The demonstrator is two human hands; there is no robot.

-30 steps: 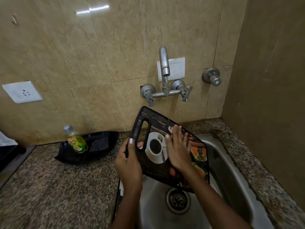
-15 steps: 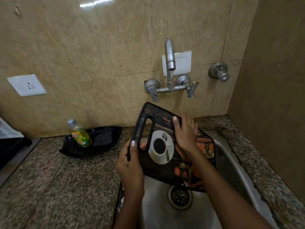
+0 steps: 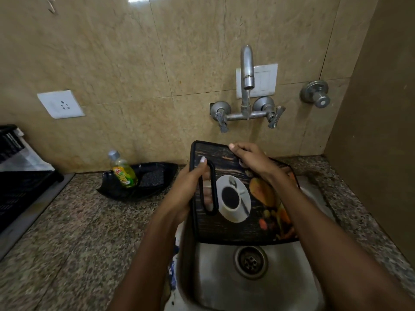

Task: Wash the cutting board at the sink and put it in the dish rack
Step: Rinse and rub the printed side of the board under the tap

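The left hand [image 3: 187, 189] grips the cutting board [image 3: 235, 223] by its handle slot, thumb laid over the front of the dark rim and fingers curled through the opening from behind; the right hand [image 3: 252, 159] holds the board's far top edge, fingers curled over that edge and the wrist crossing the printed face; the board, dark with a picture of a coffee cup on a saucer and some fruit, is held tilted over the steel sink [image 3: 215, 286], its lower edge above the drain [image 3: 251, 262]; a thin stream of water runs from the wall tap [image 3: 247, 70] down behind the right hand; on the speckled stone counter [image 3: 74, 232] to the left, a black tray [image 3: 155, 180] lies against the wall, with a bottle of yellow-green dish soap [image 3: 123, 172] leaning in it; further left, at the frame's edge, stands a black dish rack [image 3: 20, 176]; a white socket plate [image 3: 60, 104] sits on the tiled wall above.
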